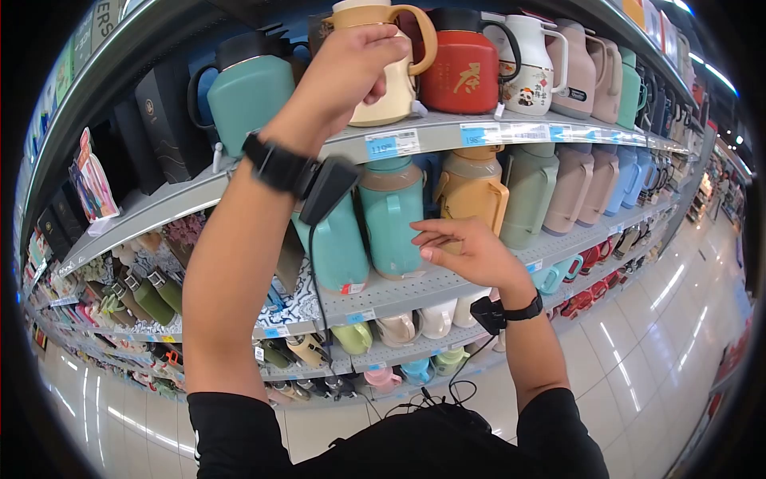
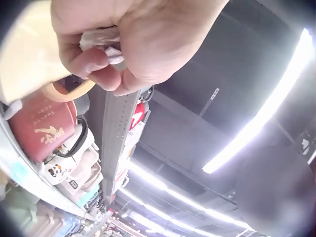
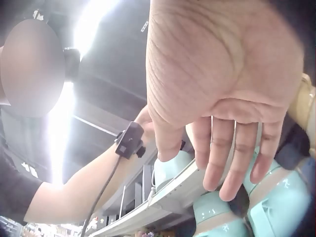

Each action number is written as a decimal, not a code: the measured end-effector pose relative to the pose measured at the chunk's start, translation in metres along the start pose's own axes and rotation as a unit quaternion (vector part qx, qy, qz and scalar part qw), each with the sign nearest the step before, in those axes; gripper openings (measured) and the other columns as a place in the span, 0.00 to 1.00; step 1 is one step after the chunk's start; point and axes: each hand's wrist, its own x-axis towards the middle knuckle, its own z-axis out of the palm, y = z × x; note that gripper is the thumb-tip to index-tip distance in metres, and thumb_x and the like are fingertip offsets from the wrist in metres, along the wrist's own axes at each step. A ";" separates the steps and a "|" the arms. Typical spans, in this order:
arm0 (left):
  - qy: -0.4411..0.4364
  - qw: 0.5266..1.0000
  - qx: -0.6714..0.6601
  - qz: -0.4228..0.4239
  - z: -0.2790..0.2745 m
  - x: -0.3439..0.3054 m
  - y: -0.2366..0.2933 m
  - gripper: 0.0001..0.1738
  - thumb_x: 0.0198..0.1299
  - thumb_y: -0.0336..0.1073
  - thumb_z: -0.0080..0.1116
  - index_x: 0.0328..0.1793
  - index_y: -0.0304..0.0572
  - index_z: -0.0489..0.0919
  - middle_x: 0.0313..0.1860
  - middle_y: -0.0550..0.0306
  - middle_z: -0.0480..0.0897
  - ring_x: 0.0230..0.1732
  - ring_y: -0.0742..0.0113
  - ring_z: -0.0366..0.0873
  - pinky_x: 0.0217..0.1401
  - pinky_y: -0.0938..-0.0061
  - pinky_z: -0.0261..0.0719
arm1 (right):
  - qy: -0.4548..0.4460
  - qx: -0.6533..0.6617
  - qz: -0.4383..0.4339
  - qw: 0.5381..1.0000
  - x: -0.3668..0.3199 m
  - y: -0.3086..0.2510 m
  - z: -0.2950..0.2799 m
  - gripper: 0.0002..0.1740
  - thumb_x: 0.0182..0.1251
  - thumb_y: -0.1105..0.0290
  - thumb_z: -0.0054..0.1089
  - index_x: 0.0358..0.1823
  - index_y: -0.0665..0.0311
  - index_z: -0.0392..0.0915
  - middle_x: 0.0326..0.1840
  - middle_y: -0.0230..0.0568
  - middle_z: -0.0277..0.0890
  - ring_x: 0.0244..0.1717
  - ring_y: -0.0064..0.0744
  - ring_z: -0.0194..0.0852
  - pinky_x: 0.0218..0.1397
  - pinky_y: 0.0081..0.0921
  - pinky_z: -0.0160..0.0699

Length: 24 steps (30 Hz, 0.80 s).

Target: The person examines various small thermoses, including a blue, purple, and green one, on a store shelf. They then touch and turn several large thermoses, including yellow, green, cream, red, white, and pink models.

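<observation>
My left hand [image 1: 348,78] is raised in front of a cream thermos jug [image 1: 391,100] on the upper shelf. Its fingers are curled round a crumpled white tissue [image 2: 101,38], which shows in the left wrist view beside the jug's tan handle [image 1: 425,40]. Lower down, my right hand [image 1: 472,254] holds nothing; its fingers stretch out loosely, palm facing down. It overlaps the shelf below, near a teal thermos jug [image 1: 392,219] and an orange jug [image 1: 471,195]. In the right wrist view its fingers [image 3: 222,148] hang straight, slightly spread.
A red jug [image 1: 459,76] with a gold character and a white panda jug [image 1: 524,68] stand right of the cream one. To its left is a green jug [image 1: 254,96]. Price tags [image 1: 391,144] line the shelf edge. Cables [image 1: 315,271] hang from the wrist cameras.
</observation>
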 end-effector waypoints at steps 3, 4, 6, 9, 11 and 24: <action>0.004 0.994 0.081 -0.070 0.020 0.035 -0.013 0.21 0.69 0.43 0.61 0.62 0.38 0.79 0.28 0.70 0.74 0.20 0.85 0.63 0.22 0.86 0.59 | 0.031 0.034 0.034 0.998 -0.016 -0.006 -0.022 0.23 0.69 0.67 0.66 0.62 0.71 0.78 0.46 0.47 0.86 0.47 0.30 0.84 0.54 0.27 0.81; 0.012 0.992 0.091 -0.088 0.025 0.041 -0.016 0.21 0.69 0.43 0.61 0.60 0.35 0.79 0.29 0.66 0.75 0.21 0.82 0.66 0.23 0.83 0.62 | 0.029 0.036 0.034 0.998 -0.020 -0.003 -0.030 0.23 0.69 0.67 0.66 0.62 0.71 0.78 0.46 0.47 0.86 0.47 0.30 0.84 0.54 0.27 0.81; 0.061 0.990 0.079 -0.098 0.037 0.048 -0.026 0.18 0.67 0.45 0.63 0.51 0.37 0.81 0.29 0.65 0.76 0.22 0.79 0.67 0.25 0.81 0.64 | 0.049 0.022 -0.002 0.999 -0.026 0.003 -0.043 0.22 0.70 0.68 0.66 0.61 0.72 0.79 0.46 0.46 0.86 0.48 0.28 0.83 0.55 0.26 0.81; 0.078 0.987 0.101 -0.094 0.034 0.056 -0.029 0.18 0.68 0.46 0.62 0.56 0.42 0.80 0.36 0.68 0.79 0.21 0.85 0.60 0.24 0.86 0.59 | 0.048 0.035 0.001 0.998 -0.031 0.005 -0.055 0.20 0.70 0.68 0.65 0.59 0.73 0.79 0.47 0.45 0.86 0.48 0.26 0.82 0.55 0.25 0.80; 0.080 0.985 0.105 -0.114 0.033 0.059 -0.027 0.19 0.68 0.47 0.63 0.57 0.43 0.80 0.38 0.68 0.81 0.21 0.85 0.59 0.25 0.87 0.59 | 0.045 0.043 -0.002 0.998 -0.029 0.007 -0.059 0.20 0.70 0.68 0.65 0.59 0.73 0.80 0.46 0.44 0.86 0.48 0.25 0.82 0.55 0.25 0.80; 0.117 0.984 0.088 -0.102 0.023 0.045 -0.004 0.17 0.69 0.48 0.62 0.49 0.41 0.81 0.38 0.59 0.87 0.17 0.86 0.57 0.21 0.87 0.57 | 0.034 0.098 -0.014 0.995 -0.014 0.024 -0.061 0.19 0.71 0.68 0.64 0.58 0.71 0.80 0.46 0.40 0.86 0.48 0.23 0.82 0.54 0.24 0.80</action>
